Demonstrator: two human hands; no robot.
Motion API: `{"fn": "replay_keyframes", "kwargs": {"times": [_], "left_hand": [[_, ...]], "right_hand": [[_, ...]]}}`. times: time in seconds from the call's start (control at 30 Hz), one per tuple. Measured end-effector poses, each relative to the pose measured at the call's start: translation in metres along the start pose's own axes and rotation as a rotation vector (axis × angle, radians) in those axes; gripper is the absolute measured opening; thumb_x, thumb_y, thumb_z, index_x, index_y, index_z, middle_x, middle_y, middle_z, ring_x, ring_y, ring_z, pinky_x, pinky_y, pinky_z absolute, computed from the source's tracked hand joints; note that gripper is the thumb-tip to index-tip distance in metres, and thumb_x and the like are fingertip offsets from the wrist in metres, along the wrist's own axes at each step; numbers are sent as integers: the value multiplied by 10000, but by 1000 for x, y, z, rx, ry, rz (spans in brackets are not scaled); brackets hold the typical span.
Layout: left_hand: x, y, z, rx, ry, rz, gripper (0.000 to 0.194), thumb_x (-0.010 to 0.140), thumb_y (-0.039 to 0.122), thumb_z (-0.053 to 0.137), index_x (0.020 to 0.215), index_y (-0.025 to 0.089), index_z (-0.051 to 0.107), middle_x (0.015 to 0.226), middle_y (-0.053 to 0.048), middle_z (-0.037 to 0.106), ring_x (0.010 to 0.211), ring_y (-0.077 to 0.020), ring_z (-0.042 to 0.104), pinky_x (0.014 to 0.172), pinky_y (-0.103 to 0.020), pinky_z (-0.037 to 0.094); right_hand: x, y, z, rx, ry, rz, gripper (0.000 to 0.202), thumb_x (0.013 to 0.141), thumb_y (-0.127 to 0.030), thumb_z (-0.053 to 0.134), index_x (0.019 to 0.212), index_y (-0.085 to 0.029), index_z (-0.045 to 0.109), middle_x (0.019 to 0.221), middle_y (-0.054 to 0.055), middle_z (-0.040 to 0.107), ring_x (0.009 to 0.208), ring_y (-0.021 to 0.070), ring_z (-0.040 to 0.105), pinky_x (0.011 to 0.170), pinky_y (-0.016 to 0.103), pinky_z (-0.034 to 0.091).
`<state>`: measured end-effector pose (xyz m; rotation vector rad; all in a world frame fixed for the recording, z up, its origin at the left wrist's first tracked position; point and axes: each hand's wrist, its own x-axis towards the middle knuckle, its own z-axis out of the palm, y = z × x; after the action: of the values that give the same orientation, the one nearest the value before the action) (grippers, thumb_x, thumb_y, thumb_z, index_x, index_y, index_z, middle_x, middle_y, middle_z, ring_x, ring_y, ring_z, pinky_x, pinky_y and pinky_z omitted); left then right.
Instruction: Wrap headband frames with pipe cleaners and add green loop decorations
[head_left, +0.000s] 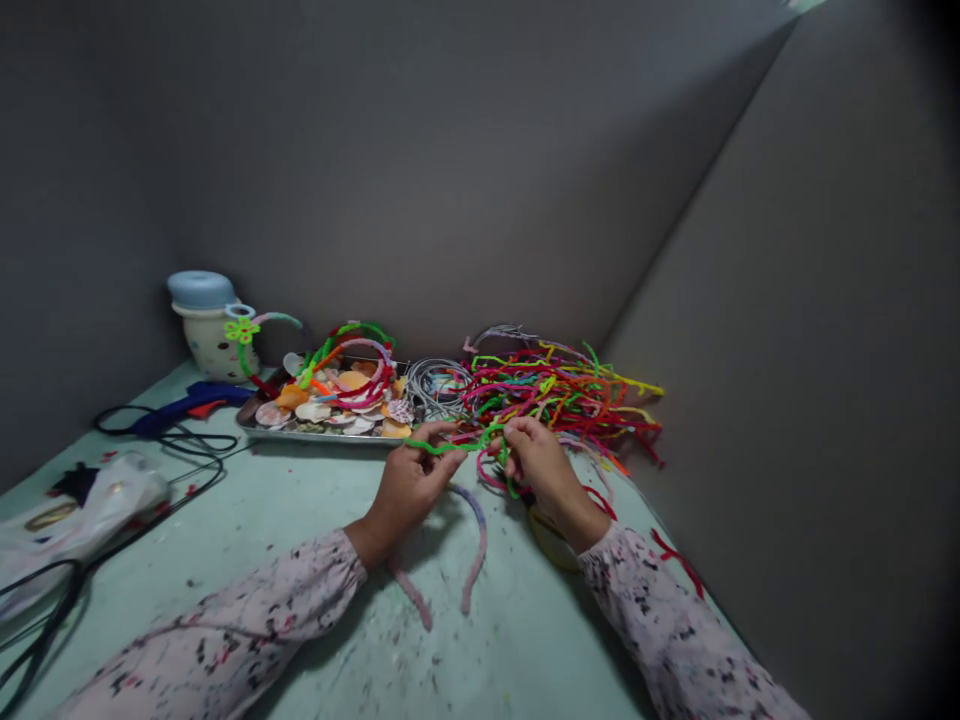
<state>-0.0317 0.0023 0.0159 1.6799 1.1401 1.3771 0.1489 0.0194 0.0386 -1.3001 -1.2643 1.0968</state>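
A green pipe cleaner (457, 449) stretches between my two hands above the table. My left hand (414, 480) pinches it with thumb and fingers. On the other side my right hand (541, 462) grips the strand near its bent end, fingertips closed. Below my left hand lies a curved pink and purple fuzzy wire piece (478, 550), partly hidden by that hand. Just behind my right hand sits a heap of coloured pipe cleaners (559, 385).
A metal tray (322, 437) holds shells and fuzzy-wrapped rings. Coiled grey wire (439, 388) lies beside it. At left are a blue glue gun (180, 408), black cords (214, 450), a plastic bag (97, 510) and a lidded cup (206, 335). Grey walls (810, 380) enclose the table.
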Motion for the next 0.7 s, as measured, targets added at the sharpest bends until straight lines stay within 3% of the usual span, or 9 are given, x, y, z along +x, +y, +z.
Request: {"fn": "replay_keyframes", "kwargs": {"times": [0.1, 0.2, 0.3, 0.43, 0.7], "left_hand": [[-5, 5, 5, -138, 3, -61, 296, 827, 381, 603, 1021, 158, 624, 671, 18, 560, 536, -96, 453, 501, -209, 354], [-6, 5, 8, -267, 25, -107, 273, 805, 391, 622, 925, 146, 623, 677, 15, 569, 534, -96, 485, 496, -210, 381], [-3, 0, 6, -347, 61, -166, 275, 798, 415, 621, 849, 145, 599, 642, 25, 569, 495, -85, 465, 480, -211, 377], [6, -13, -1, -427, 102, -244, 302, 759, 419, 655, 681, 152, 537, 580, 37, 545, 465, -68, 441, 462, -201, 346], [17, -25, -9, -534, 90, -297, 303, 721, 357, 684, 628, 161, 473, 545, 49, 524, 430, -47, 408, 424, -172, 290]], "right_hand": [[-15, 6, -7, -10, 38, -2, 149, 773, -348, 553, 787, -208, 504, 578, -45, 598, 346, 68, 394, 334, 189, 271], [-24, 13, -18, 26, -9, 12, 169, 767, -356, 574, 825, -205, 524, 630, -33, 615, 345, 59, 345, 319, 191, 214], [-29, 18, -31, 108, -170, 63, 250, 741, -357, 609, 940, -212, 564, 658, -28, 619, 363, 66, 343, 331, 198, 193], [-36, 23, -37, 247, -373, 164, 245, 730, -317, 656, 938, -214, 577, 623, -40, 543, 419, 72, 395, 380, 187, 233], [-48, 41, -16, 455, -681, 275, 241, 770, -265, 663, 911, -202, 478, 567, -72, 522, 351, 25, 320, 347, 149, 184]]}}
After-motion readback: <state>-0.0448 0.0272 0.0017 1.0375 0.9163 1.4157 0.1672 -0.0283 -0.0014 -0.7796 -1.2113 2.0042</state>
